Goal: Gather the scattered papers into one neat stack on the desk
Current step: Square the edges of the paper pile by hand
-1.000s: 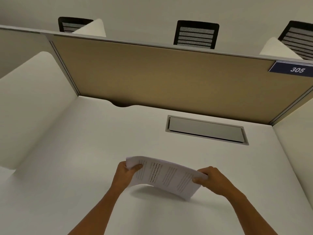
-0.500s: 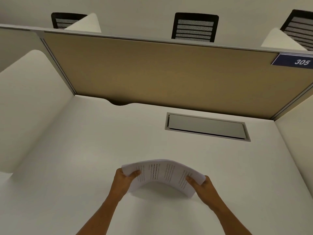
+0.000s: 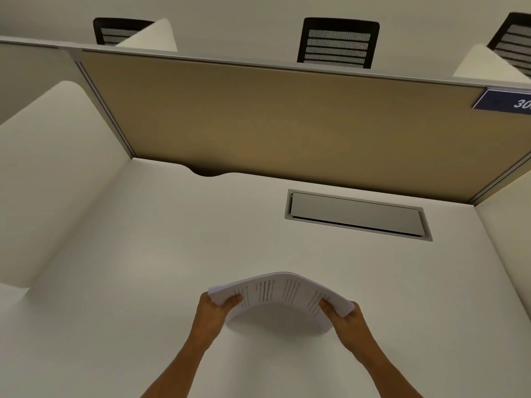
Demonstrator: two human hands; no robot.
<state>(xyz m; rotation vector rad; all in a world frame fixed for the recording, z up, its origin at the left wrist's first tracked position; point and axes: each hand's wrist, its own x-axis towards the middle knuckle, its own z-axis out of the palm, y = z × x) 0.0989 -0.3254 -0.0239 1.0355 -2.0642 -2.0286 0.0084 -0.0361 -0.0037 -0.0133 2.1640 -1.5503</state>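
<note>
A stack of printed white papers (image 3: 280, 291) is held above the white desk (image 3: 172, 254), near its front middle. The stack bows upward in an arch. My left hand (image 3: 214, 310) grips its left end with the thumb on top. My right hand (image 3: 346, 317) grips its right end the same way. A shadow lies on the desk under the arch. No loose sheets show elsewhere on the desk.
A grey cable hatch (image 3: 356, 215) is set into the desk at the back right. A tan partition (image 3: 273, 122) closes the back, with white side panels (image 3: 48, 173) left and right. Black chairs (image 3: 339, 43) stand beyond it.
My hands have drawn closer together, and the stack has bent from a slight curve into a pronounced upward arch. It stays over the same part of the desk.
</note>
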